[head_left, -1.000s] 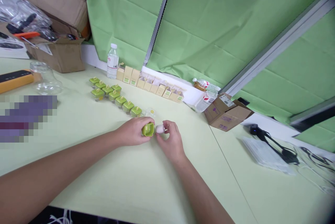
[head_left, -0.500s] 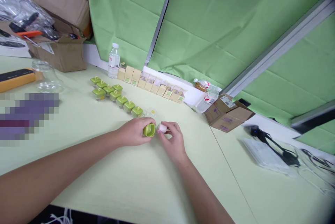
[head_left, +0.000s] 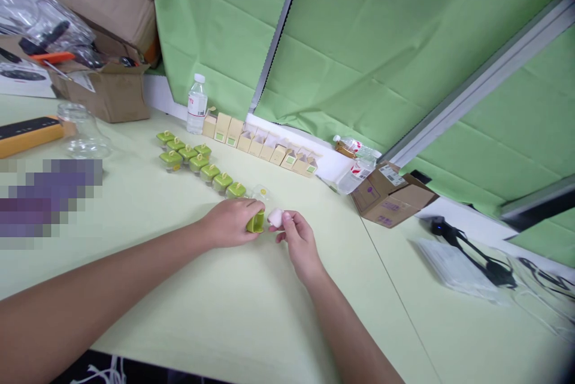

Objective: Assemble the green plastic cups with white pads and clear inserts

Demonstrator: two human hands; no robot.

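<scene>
My left hand (head_left: pixel 228 223) is wrapped round a small green lid (head_left: pixel 256 222), whose hollow side faces right. Just across from it, my right hand (head_left: pixel 300 243) pinches a small white rounded piece (head_left: pixel 275 217) between thumb and fingers. A narrow gap separates the piece from the lid. Behind my left hand stands a small clear container (head_left: pixel 261 192), partly hidden. Several small clear pots with green lids (head_left: pixel 209 173) form a line running back to the left.
Several small open cardboard boxes (head_left: pixel 256 144) line the wall beside an upright water bottle (head_left: pixel 196 103). More bottles (head_left: pixel 353 175) lie near a brown carton (head_left: pixel 390 195). At left are a clear glass vessel (head_left: pixel 83 132) and a yellow-black power strip (head_left: pixel 29 135).
The white piece has turned in my right hand and shifted slightly left and up, with the fingers regripped. My left hand still holds the lid, tilted a little differently.
</scene>
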